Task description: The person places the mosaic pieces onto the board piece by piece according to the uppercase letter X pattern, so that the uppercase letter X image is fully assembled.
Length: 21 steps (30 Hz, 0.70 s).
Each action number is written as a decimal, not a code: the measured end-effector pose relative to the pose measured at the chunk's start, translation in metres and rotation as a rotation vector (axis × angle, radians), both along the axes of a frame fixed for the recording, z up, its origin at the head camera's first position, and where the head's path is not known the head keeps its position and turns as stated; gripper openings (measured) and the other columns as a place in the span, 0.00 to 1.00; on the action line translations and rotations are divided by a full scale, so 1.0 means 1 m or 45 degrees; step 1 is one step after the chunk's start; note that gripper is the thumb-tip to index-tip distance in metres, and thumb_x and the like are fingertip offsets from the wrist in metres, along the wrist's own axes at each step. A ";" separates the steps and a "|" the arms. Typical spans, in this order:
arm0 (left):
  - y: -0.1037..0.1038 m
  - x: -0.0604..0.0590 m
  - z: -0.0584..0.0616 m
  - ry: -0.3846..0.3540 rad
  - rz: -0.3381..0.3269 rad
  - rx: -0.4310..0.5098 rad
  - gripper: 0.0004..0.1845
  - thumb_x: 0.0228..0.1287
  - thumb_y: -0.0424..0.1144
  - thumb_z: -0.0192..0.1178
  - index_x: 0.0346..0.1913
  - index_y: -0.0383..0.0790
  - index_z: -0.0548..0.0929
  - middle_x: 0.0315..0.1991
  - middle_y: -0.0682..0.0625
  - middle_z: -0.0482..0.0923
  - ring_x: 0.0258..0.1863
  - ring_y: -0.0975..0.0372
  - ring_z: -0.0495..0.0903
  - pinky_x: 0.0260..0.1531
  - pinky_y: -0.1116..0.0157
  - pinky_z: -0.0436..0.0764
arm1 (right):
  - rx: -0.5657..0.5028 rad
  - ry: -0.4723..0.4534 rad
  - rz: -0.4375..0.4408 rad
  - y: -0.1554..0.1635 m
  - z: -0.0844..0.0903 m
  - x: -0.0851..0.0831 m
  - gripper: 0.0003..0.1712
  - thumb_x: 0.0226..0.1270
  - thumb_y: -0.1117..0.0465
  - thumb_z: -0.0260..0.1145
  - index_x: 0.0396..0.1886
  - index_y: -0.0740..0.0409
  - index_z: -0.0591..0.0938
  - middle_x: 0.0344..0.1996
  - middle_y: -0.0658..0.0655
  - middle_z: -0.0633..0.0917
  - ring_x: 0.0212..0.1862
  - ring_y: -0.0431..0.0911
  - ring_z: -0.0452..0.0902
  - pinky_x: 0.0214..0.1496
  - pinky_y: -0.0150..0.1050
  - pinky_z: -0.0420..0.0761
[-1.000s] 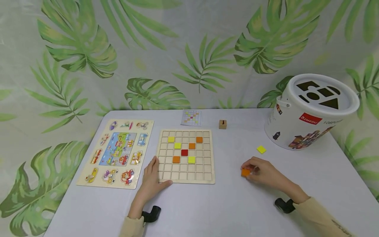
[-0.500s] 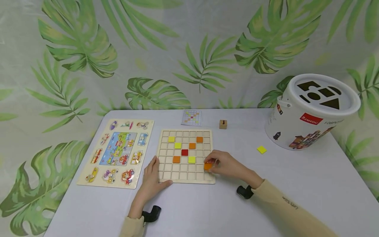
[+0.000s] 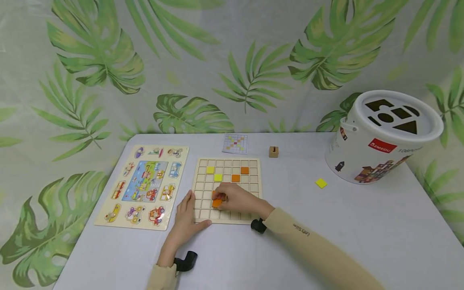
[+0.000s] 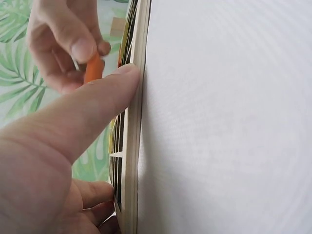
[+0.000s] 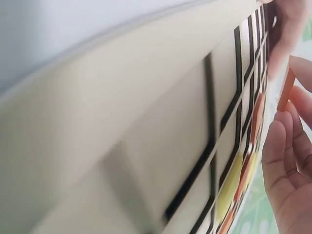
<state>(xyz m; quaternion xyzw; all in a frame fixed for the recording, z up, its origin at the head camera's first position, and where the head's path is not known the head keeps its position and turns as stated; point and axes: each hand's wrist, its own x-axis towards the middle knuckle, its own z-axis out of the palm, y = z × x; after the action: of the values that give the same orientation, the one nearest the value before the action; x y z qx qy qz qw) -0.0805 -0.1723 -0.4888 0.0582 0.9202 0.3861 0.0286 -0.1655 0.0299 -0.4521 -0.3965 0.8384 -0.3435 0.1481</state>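
My right hand (image 3: 237,198) pinches an orange square tile (image 3: 216,204) between thumb and fingers, over the lower left part of a wooden grid board (image 3: 204,214). In the right wrist view the held tile (image 5: 286,90) stands tilted, off the grid. My left hand (image 3: 184,222) rests at the board's near left corner, fingers along the left side and thumb at the front edge. Yellow tiles (image 3: 210,170) and orange tiles (image 3: 235,178) lie in upper cells. The right hand covers the board's middle in the head view; a yellow tile (image 5: 229,187) there shows in the right wrist view.
A loose yellow tile (image 3: 320,183) lies on the table right of the board. Behind the board are a pattern card (image 3: 235,143) and a small wooden cube (image 3: 273,152). A picture puzzle (image 3: 108,201) lies left; a white bucket (image 3: 351,161) stands at the right.
My right hand has carried the orange tile leftward from the table at the right, across the board to its lower left cells. My left hand has stayed at the corner.
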 end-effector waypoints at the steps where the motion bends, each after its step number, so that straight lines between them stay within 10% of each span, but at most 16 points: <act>1: 0.000 0.000 0.000 0.010 -0.001 0.000 0.53 0.52 0.42 0.72 0.70 0.19 0.50 0.73 0.32 0.41 0.69 0.38 0.43 0.63 0.40 0.51 | 0.007 -0.003 0.002 -0.005 -0.001 -0.001 0.11 0.58 0.66 0.70 0.42 0.57 0.83 0.34 0.48 0.79 0.37 0.41 0.72 0.41 0.29 0.74; 21: -0.002 0.000 -0.001 0.011 -0.008 -0.017 0.54 0.54 0.44 0.71 0.71 0.20 0.49 0.73 0.33 0.42 0.69 0.40 0.43 0.64 0.41 0.51 | 0.142 0.071 -0.038 -0.042 -0.002 0.001 0.11 0.56 0.68 0.70 0.40 0.58 0.83 0.35 0.49 0.78 0.37 0.41 0.71 0.43 0.30 0.72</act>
<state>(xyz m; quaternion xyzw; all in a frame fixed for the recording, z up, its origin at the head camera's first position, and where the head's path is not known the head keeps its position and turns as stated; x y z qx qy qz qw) -0.0805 -0.1745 -0.4899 0.0627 0.9226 0.3798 0.0262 -0.1650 -0.0120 -0.4540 -0.3845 0.8659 -0.2871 0.1414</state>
